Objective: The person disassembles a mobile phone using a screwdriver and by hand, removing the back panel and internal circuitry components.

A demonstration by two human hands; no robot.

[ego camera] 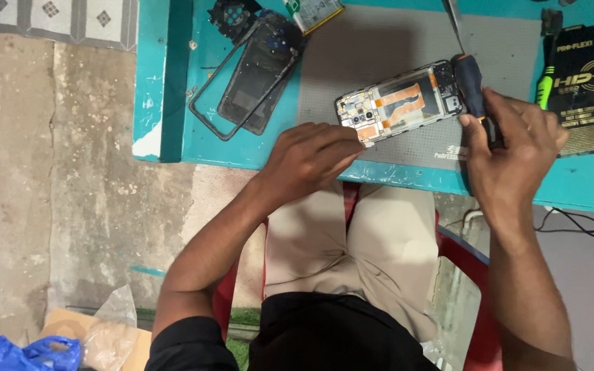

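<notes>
Teal tabletop (173, 103) under you, grey work mat (379, 55) on top. Your left hand (307, 161) has its fingers curled, tips pressing the near corner of the opened phone (400, 103) to pin it flat. Your right hand (517, 154) is clenched around the screwdriver (471, 86), its black handle poking out above your thumb at the phone's right end — the tip is hidden, so you can't tell what it meets.

That phone lies on the mat, back off, boards and an orange flex ribbon bare. It looks light, stiff in the frame but fragile inside; hold it by the edges and corners, never across the ribbon or camera cluster.

Further out: the removed back cover (259, 72) and a loose bezel frame (221, 103) lie well apart at left, a black retail packet (582, 89) sits just right of your knuckles, crowding that hand's swing — cables (586, 223) dangle below the table edge.
</notes>
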